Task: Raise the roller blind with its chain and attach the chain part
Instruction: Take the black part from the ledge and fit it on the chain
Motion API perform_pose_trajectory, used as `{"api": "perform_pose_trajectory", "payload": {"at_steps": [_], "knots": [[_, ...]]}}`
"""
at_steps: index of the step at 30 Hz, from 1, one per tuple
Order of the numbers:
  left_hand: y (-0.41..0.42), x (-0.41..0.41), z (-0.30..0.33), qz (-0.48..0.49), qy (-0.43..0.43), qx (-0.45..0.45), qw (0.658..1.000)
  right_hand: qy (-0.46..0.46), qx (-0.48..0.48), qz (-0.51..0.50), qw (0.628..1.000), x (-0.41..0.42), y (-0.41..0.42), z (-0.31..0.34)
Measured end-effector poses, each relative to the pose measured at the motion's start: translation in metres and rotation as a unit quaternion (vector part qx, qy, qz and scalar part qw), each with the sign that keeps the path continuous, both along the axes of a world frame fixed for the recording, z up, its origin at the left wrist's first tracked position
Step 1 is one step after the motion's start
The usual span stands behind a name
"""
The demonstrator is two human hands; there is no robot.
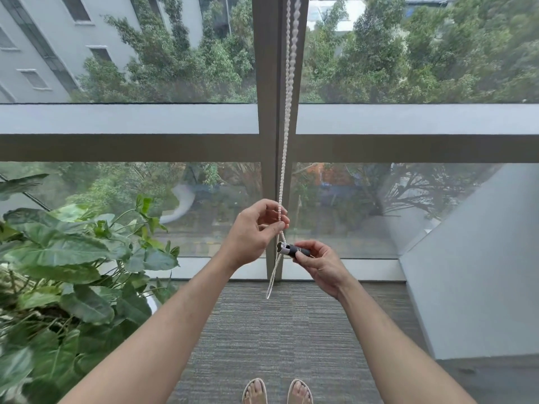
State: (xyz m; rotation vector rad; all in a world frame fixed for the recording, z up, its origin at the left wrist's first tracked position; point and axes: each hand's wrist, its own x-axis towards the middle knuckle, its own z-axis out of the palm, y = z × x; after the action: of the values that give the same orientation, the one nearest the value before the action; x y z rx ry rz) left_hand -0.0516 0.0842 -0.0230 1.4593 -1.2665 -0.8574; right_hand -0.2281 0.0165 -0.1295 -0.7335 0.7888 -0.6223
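A white bead chain (287, 118) hangs down in front of the window's centre post, its loop ending just above the carpet. My left hand (253, 231) pinches both strands of the chain at about waist height. My right hand (319, 263) holds a small dark cylindrical chain part (293, 250) with a pale end cap, sideways, its cap end touching the chain just below my left fingers. The roller blind itself is out of view above.
A large leafy potted plant (67, 266) fills the left side. A grey slanted wall (472, 272) stands at the right. The window frame's horizontal bar (131, 135) and centre post (269, 83) are straight ahead. Grey carpet (280, 339) lies below, with my sandalled feet at the bottom edge.
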Motion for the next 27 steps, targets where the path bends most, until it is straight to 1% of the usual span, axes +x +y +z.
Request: {"api": "perform_pose_trajectory", "payload": {"at_steps": [3,9,13,19,22,27], "knots": [[0.001,-0.003,-0.015,0.007,0.002,0.034,0.999,0.016,0.002,0.001,1.0,-0.003,0.003,-0.015],[0.003,-0.01,-0.044,0.026,-0.03,0.079,0.996,0.08,-0.013,0.0,0.997,-0.014,0.01,-0.046],[0.005,-0.016,-0.063,0.015,-0.035,0.114,0.993,0.1,0.002,0.008,0.995,-0.021,0.018,-0.079],[0.006,-0.019,-0.083,0.034,-0.01,0.121,0.992,0.142,0.02,0.029,0.989,-0.025,0.026,-0.124],[0.007,-0.02,-0.1,0.042,-0.003,0.126,0.991,0.139,0.031,0.021,0.99,-0.024,0.03,-0.142],[0.014,-0.027,-0.145,0.032,-0.016,0.163,0.986,0.135,0.049,-0.003,0.99,-0.022,0.035,-0.183]]}}
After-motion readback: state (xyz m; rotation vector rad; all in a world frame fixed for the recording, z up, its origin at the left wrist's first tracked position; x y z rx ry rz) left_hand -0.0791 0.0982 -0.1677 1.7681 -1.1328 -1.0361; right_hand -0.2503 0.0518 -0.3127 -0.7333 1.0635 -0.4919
